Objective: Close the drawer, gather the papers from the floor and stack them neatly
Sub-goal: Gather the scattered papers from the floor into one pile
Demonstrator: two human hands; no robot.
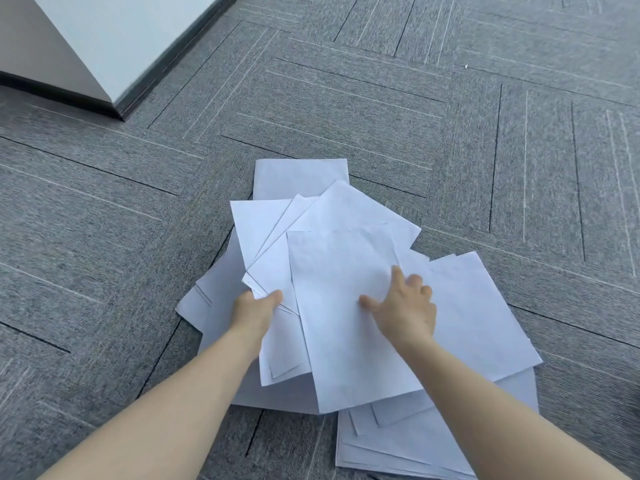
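Grey carpet-tile floor (450, 133) w/ thin line pattern fills the view; white wall corner (114, 39) w/ dark baseboard sits top left. White papers (478, 306) lie in a loose overlapping heap at centre, sheets skewed at diff angles, more stacked under them toward the near right. Left hand (254, 311) has its fingers clamped on the edge of a fanned bunch of sheets (266, 237), lifted off the heap. Right hand (407, 308) rests flat on the top sheet (343, 306), fingers spread apart, pressing on it. Drawer not in view.
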